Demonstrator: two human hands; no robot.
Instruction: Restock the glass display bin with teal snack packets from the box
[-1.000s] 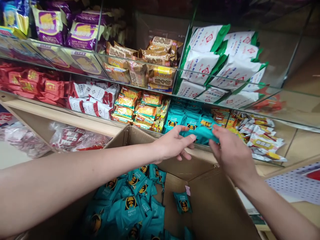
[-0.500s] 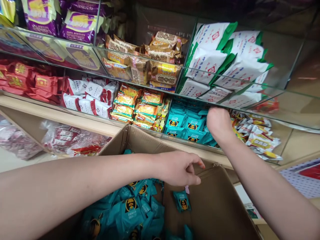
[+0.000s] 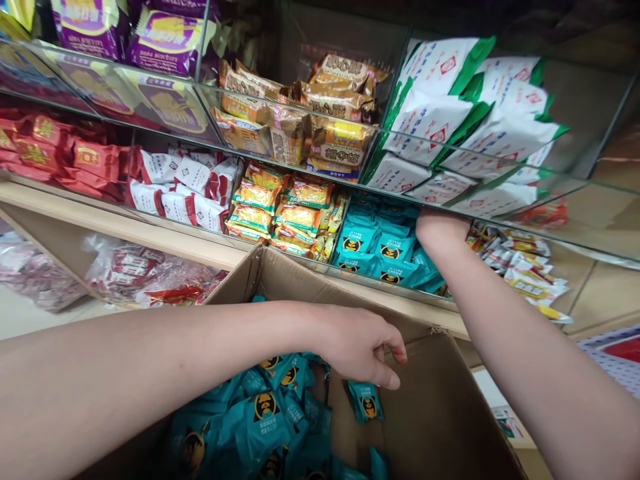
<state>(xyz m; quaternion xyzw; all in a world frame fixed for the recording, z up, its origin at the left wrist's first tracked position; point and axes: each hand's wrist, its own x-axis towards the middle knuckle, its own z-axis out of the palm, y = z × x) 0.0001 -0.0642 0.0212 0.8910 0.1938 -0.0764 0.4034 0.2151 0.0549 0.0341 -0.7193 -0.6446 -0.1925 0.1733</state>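
Head view: left hand (image 3: 363,340) half-open above brown cardboard box (image 3: 430,420), likely giving room; right hand (image 3: 440,230), grip hidden, beside teal plastic packets (image 3: 393,247).

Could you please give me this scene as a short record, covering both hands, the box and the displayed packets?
Left hand: over the cardboard box, nothing seen in it
Right hand: in the lower row, beside the shelved teal packets; grip hidden
Box contents: heaped teal packets; one lone packet apart
Upper row: purple packets, brown packets, white-and-green packets
Lower row, far left: red packets
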